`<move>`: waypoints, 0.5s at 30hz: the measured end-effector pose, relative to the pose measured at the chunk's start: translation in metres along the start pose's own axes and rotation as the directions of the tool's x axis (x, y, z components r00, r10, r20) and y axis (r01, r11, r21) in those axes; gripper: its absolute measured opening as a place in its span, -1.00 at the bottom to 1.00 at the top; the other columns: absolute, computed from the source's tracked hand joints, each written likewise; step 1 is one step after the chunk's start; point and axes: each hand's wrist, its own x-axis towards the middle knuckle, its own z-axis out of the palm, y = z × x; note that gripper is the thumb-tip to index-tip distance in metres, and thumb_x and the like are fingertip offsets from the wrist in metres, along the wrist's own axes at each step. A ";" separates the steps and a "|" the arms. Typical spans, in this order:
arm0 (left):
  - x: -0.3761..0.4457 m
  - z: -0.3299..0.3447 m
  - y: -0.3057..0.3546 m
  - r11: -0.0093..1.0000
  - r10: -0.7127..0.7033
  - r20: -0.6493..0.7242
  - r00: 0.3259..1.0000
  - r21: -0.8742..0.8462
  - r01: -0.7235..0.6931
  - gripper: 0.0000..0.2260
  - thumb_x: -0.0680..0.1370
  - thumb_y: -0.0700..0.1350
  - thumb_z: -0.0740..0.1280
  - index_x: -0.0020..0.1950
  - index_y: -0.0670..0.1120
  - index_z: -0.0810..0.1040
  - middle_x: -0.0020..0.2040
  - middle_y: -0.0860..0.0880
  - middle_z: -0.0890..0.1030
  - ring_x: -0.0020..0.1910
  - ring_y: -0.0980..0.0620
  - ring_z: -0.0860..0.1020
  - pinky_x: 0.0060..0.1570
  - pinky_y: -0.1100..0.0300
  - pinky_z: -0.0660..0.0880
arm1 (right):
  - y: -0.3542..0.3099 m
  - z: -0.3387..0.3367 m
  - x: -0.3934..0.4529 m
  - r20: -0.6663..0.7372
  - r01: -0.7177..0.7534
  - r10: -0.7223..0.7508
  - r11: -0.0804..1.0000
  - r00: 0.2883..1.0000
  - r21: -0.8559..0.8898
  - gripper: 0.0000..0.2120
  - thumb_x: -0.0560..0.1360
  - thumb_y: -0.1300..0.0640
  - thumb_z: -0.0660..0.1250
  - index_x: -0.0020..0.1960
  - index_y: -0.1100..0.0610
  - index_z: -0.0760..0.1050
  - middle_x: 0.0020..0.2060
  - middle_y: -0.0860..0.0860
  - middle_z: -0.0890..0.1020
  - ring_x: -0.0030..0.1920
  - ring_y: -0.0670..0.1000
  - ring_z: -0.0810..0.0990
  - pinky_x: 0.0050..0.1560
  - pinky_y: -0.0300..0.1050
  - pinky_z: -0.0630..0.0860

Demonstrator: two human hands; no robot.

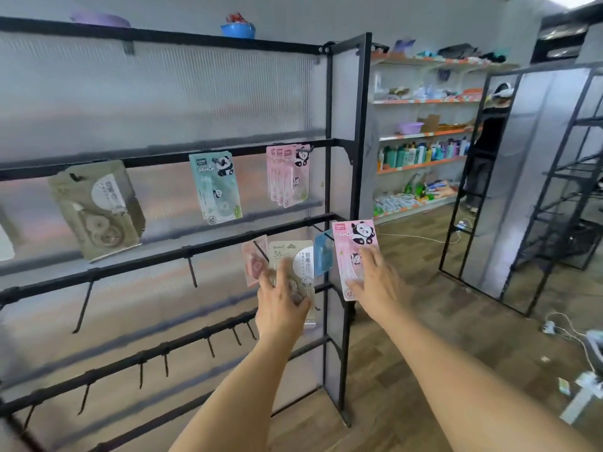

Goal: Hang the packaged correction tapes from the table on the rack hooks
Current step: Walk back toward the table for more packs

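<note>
Two packs in play right now, both low and right of centre in the frame. My left hand (pixel 282 296) is curled around the beige pack (pixel 295 261), and my right hand (pixel 372 278) lies on the face of the pink panda pack (pixel 354 252) with fingers mostly straight. I can't tell if a thumb is pinching it from behind, so I'll call that one pressing, not gripping.

Both packs sit up against the right end of the rack (pixel 332 177), near the third bar down. A blue pack (pixel 323 256) is squeezed between them and a reddish pack (pixel 253 262) hangs just left of the beige one.

Already up on the second bar: an olive pack (pixel 98 207) at left, a mint panda pack (pixel 217 187) in the middle, and a pink bunch (pixel 288 174) at right. Loads of bare hooks (pixel 192 272) lower left. No desk in view.

My guess at how to do this bit well:
- find the hook tip first; it's thin and dark against the panel
- line the pack's top hole up with the tip, pack tilted slightly back
- slide it fully on before letting go
- do one pack at a time so the neighbours don't get knocked off
</note>
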 end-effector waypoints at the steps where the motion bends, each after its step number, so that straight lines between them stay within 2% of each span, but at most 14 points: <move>1: 0.005 0.001 0.002 1.000 -0.010 -0.011 1.000 0.000 0.010 -0.34 0.49 -0.01 0.43 0.40 0.28 0.07 0.40 -0.07 0.19 0.30 -0.12 0.38 -0.21 0.11 0.58 | 0.001 -0.002 0.009 -0.010 0.021 -0.020 1.000 1.000 0.010 -0.37 0.55 -0.03 0.31 0.51 -0.04 0.08 0.49 -0.05 0.17 0.23 0.16 0.47 0.03 0.01 0.52; 5: 0.025 0.011 0.010 0.999 -0.041 -0.089 0.995 0.008 0.042 -0.37 0.47 0.01 0.42 0.33 0.34 0.08 0.48 -0.10 0.13 0.39 -0.21 0.33 -0.32 0.09 0.59 | 0.003 -0.013 0.050 -0.029 0.108 -0.107 0.993 0.994 0.049 -0.36 0.56 -0.01 0.31 0.52 -0.01 0.06 0.51 -0.01 0.14 0.29 0.15 0.45 0.13 0.03 0.53; 7: 0.031 0.014 0.012 0.998 -0.059 -0.111 0.992 0.018 0.061 -0.33 0.46 -0.01 0.45 0.32 0.36 0.06 0.50 -0.10 0.12 0.39 -0.21 0.33 -0.29 0.03 0.62 | 0.001 -0.017 0.066 -0.049 0.164 -0.162 0.986 0.986 0.043 -0.37 0.56 -0.02 0.30 0.51 0.04 0.07 0.52 0.01 0.12 0.29 0.14 0.45 0.10 0.00 0.54; 9: 0.035 0.016 0.017 0.997 -0.062 -0.129 0.990 0.036 0.067 -0.30 0.45 -0.01 0.47 0.34 0.35 0.05 0.48 -0.08 0.14 0.35 -0.16 0.37 -0.26 0.06 0.62 | -0.001 -0.022 0.084 -0.064 0.207 -0.204 0.977 0.977 0.052 -0.37 0.57 -0.01 0.29 0.52 0.06 0.06 0.54 0.02 0.08 0.32 0.14 0.42 0.10 -0.02 0.55; 15: 0.041 0.016 0.024 0.991 -0.108 -0.180 0.978 0.064 0.121 -0.32 0.49 0.03 0.44 0.41 0.30 0.07 0.41 -0.02 0.19 0.28 -0.10 0.40 -0.16 0.04 0.61 | -0.014 -0.038 0.127 -0.119 0.299 -0.289 0.952 0.950 0.073 -0.37 0.59 0.03 0.25 0.54 0.10 0.02 0.55 0.02 0.03 0.37 0.15 0.36 0.12 -0.03 0.53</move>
